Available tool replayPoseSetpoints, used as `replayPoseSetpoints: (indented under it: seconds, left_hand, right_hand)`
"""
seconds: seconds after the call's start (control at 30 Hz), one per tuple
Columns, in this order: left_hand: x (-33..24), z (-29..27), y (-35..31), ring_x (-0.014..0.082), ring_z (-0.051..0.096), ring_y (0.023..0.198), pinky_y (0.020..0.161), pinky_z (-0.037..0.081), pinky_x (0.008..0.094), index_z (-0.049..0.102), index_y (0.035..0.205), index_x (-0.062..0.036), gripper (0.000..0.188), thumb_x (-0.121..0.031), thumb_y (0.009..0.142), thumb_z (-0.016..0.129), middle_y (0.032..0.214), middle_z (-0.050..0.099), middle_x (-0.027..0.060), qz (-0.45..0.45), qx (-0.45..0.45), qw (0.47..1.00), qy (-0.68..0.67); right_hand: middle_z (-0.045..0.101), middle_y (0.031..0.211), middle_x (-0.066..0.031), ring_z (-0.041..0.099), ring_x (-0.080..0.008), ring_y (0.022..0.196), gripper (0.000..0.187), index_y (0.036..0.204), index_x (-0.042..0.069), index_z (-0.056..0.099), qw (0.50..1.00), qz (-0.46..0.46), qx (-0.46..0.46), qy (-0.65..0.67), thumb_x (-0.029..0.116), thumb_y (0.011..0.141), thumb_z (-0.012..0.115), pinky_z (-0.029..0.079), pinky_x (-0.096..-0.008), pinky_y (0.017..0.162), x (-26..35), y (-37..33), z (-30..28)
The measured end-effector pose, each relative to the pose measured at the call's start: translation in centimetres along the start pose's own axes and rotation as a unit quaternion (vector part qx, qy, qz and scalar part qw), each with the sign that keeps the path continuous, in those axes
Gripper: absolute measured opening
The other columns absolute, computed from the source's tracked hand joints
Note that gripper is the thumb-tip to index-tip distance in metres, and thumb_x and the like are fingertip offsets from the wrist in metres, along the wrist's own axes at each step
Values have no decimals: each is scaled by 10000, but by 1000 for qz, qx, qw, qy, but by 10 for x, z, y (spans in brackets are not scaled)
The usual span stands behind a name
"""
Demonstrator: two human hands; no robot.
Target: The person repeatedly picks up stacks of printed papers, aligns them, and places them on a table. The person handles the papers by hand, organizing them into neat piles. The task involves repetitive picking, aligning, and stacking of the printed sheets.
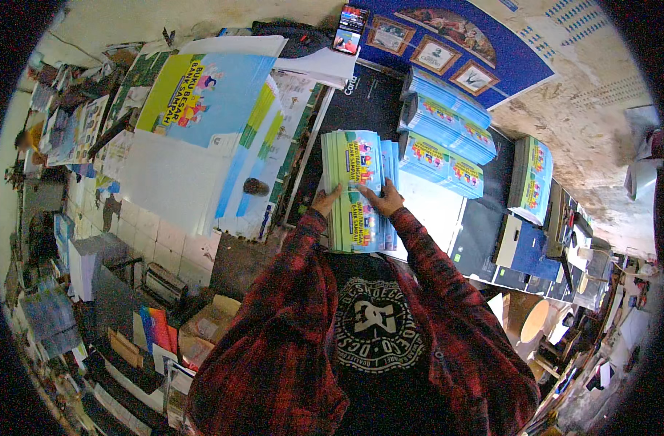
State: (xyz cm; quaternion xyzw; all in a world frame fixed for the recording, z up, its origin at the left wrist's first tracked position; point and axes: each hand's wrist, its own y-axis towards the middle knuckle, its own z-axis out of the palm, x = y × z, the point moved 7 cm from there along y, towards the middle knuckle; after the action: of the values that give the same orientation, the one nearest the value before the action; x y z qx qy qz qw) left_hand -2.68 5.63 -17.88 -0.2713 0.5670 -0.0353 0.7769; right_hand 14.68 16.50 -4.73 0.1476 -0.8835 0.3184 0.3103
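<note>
A stack of long printed booklets (pixel 355 227), green, yellow and blue with cartoon figures, lies in front of me near the front of the worktable. My left hand (pixel 324 200) grips its left edge, the thumb on the cover and the other fingers mostly hidden. On the right side my right hand (pixel 387 200) holds the same stack, with thumb and fingers bent over its edge. More blue-edged booklets show just beneath and beside its right side. Behind, to the right, stand several piles of matching booklets (pixel 444 163).
Another booklet pile (pixel 532 178) stands farther right by the wall. Large printed sheets (pixel 201 94) cover the surface at left. A phone with a lit screen (pixel 350 29) is propped at the back. A blue poster (pixel 448 47) borders the table's far side.
</note>
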Motion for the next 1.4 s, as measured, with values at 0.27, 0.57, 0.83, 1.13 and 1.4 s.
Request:
replayPoseSetpoints:
  seconds: [0.27, 0.57, 0.83, 1.13, 1.4]
  left_hand:
    - [-5, 5, -14, 206, 617, 969, 822, 503, 326, 559, 1197, -16, 564, -391, 797, 695, 1111, 618, 119, -62, 44, 977, -201]
    - [16, -84, -24, 179, 494, 1160, 994, 388, 318, 495, 1285, -22, 500, -249, 862, 636, 1261, 536, 73, -30, 44, 966, -255]
    - [-33, -73, -50, 211, 539, 1123, 934, 471, 342, 521, 1246, -15, 410, -177, 877, 601, 1235, 556, 98, -17, 59, 986, -153]
    - [-43, 14, -29, 192, 608, 946, 804, 503, 330, 561, 1176, -10, 541, -378, 804, 694, 1076, 614, 111, -49, 4, 994, -95]
    - [-7, 6, -22, 187, 610, 937, 793, 503, 336, 557, 1197, -28, 591, -435, 789, 691, 1089, 615, 81, -94, 28, 968, -230]
  right_hand:
    - [523, 1183, -318, 559, -372, 1083, 1112, 1319, -91, 328, 999, 14, 4, 33, 706, 621, 668, 427, -402, 942, 31, -17, -9]
    - [581, 1129, -249, 596, -332, 1019, 958, 1289, -80, 371, 999, 12, -25, 31, 619, 692, 643, 432, -398, 917, -3, 2, 1]
    - [511, 1267, -233, 515, -334, 1156, 590, 1401, 166, 335, 952, -181, -200, -146, 294, 877, 573, 398, -519, 908, -36, 7, 13]
    - [523, 1244, -241, 467, -333, 1208, 1039, 1386, -24, 268, 999, -19, -44, -16, 739, 727, 515, 177, -506, 1047, 8, -13, 3]
    - [570, 1159, -265, 553, -353, 1104, 1078, 1356, -32, 284, 998, -16, -45, 36, 705, 655, 641, 236, -474, 1042, 20, -19, -2]
